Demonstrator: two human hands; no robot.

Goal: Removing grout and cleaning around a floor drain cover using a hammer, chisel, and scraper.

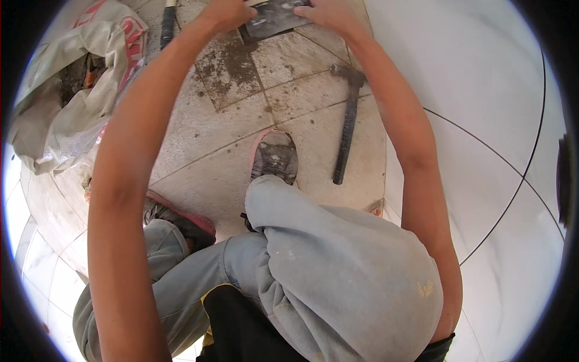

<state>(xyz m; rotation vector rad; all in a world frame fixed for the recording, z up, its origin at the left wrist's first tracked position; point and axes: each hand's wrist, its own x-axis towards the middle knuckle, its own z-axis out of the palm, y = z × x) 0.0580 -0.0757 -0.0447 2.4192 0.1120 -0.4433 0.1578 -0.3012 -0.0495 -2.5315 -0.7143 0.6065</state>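
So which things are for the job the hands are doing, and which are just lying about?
For the job:
The dark flat piece, held by the left hand and right hand.

Lying about, untouched (though perhaps useful for the job too):
The hammer.
The black handle, partly out of view.
The open sack with dark debris inside.

The floor (199, 148) fills the middle and upper centre of the frame, laid in pale beige tiles with thin joints, dusty and speckled, with a dark dirt patch (232, 69) toward the top. Glossy white wall tiles (482, 72), faintly grey-veined, cover the right side, crossed by curving dark joints (525, 177). Bright light washes out white tiles (42, 265) at lower left
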